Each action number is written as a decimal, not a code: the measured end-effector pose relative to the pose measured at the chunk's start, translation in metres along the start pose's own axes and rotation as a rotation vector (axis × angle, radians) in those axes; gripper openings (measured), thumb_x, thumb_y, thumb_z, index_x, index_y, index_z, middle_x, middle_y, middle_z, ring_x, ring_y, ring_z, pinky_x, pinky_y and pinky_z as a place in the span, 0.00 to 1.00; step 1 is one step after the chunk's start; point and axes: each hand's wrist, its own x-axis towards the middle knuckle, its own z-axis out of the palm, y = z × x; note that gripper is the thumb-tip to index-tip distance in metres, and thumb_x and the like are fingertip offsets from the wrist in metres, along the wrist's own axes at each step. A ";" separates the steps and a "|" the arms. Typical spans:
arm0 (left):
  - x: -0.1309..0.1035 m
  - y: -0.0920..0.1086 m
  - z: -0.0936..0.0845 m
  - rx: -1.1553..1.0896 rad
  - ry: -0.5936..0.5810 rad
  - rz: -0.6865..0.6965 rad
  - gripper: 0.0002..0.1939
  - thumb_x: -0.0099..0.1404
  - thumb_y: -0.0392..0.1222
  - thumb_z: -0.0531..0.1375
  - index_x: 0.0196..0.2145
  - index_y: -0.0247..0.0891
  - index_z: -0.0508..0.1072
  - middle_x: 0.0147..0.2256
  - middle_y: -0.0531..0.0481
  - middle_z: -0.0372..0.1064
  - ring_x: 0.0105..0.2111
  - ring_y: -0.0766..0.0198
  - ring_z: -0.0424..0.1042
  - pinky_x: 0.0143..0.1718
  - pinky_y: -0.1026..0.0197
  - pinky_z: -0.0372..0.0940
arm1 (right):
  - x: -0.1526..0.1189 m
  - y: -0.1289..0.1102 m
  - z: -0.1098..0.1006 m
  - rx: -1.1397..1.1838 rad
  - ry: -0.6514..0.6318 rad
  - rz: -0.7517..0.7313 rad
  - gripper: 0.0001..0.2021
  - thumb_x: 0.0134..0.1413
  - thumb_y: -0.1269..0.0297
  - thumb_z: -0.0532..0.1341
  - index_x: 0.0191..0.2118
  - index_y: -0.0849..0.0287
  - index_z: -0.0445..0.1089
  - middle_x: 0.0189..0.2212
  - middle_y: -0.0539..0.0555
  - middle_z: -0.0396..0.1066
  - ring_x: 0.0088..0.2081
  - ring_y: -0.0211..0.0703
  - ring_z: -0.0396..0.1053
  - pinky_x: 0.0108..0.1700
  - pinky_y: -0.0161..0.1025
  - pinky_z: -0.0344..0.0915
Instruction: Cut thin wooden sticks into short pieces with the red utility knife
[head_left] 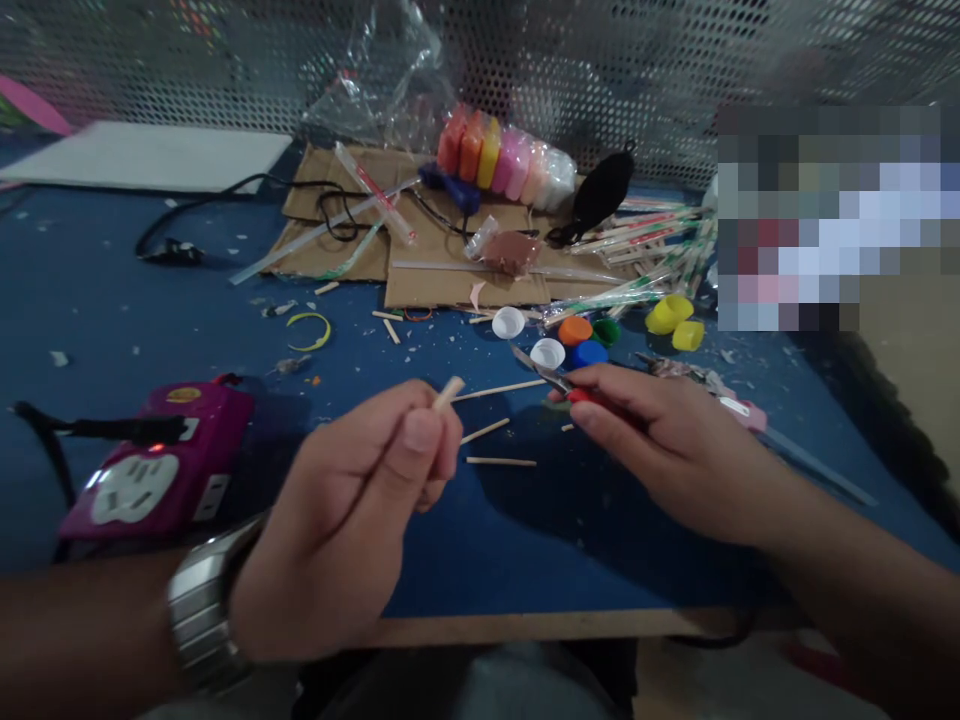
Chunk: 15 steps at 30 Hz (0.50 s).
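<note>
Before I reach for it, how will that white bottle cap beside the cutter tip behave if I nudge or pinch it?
The white bottle cap looks like thin plastic, so probably very light and likely to skid on the blue table. It lies open side up, so it should not roll. The orange cap and blue cap crowd it, so a push may shift them.

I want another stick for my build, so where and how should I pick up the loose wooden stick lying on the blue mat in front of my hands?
Pinch the wooden stick at its middle from straight above, fingers closing across its width. It lies flat and thin on the blue mat, with bare mat around it, so probably neither end needs lifting first.
</note>
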 end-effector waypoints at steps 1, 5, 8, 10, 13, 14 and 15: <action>0.001 0.001 0.000 0.057 -0.073 0.058 0.25 0.89 0.50 0.50 0.31 0.42 0.69 0.26 0.57 0.65 0.25 0.67 0.63 0.29 0.62 0.62 | 0.000 0.001 0.000 0.037 0.015 -0.007 0.19 0.83 0.47 0.56 0.55 0.54 0.80 0.32 0.51 0.82 0.31 0.45 0.78 0.34 0.41 0.65; 0.009 -0.001 0.004 0.234 -0.253 0.287 0.21 0.86 0.41 0.53 0.33 0.40 0.75 0.29 0.55 0.70 0.30 0.67 0.69 0.35 0.61 0.63 | 0.001 0.000 0.003 0.244 0.042 -0.015 0.20 0.84 0.46 0.56 0.56 0.55 0.78 0.29 0.47 0.75 0.25 0.39 0.70 0.29 0.38 0.63; 0.009 -0.009 0.008 0.396 -0.320 0.421 0.20 0.85 0.40 0.54 0.33 0.39 0.76 0.32 0.52 0.73 0.33 0.61 0.69 0.37 0.57 0.61 | 0.004 0.000 0.002 0.252 0.053 -0.021 0.17 0.80 0.49 0.62 0.56 0.56 0.79 0.27 0.47 0.75 0.23 0.39 0.68 0.27 0.38 0.65; 0.007 -0.014 0.010 0.499 -0.360 0.461 0.20 0.85 0.39 0.54 0.34 0.39 0.77 0.34 0.49 0.76 0.35 0.58 0.70 0.40 0.54 0.62 | 0.009 0.000 0.000 0.171 0.082 0.000 0.15 0.76 0.56 0.64 0.58 0.57 0.80 0.24 0.47 0.73 0.24 0.43 0.71 0.30 0.40 0.68; 0.005 -0.019 0.011 0.552 -0.406 0.484 0.15 0.86 0.39 0.55 0.46 0.37 0.81 0.38 0.47 0.79 0.40 0.53 0.74 0.46 0.51 0.65 | 0.013 -0.003 -0.006 0.119 0.093 0.034 0.18 0.74 0.61 0.63 0.64 0.58 0.78 0.29 0.51 0.79 0.31 0.50 0.79 0.36 0.45 0.75; 0.004 -0.019 0.011 0.556 -0.405 0.489 0.12 0.86 0.40 0.56 0.51 0.37 0.81 0.39 0.48 0.79 0.41 0.53 0.74 0.46 0.51 0.65 | 0.013 -0.004 -0.008 0.112 0.090 0.026 0.21 0.74 0.61 0.63 0.67 0.58 0.76 0.32 0.52 0.80 0.33 0.51 0.80 0.38 0.46 0.77; 0.004 -0.020 0.010 0.560 -0.396 0.495 0.11 0.85 0.40 0.58 0.56 0.36 0.79 0.38 0.49 0.78 0.41 0.53 0.74 0.45 0.51 0.65 | 0.011 -0.006 -0.011 0.106 0.084 0.013 0.23 0.74 0.62 0.62 0.70 0.56 0.74 0.35 0.53 0.82 0.34 0.52 0.81 0.39 0.47 0.78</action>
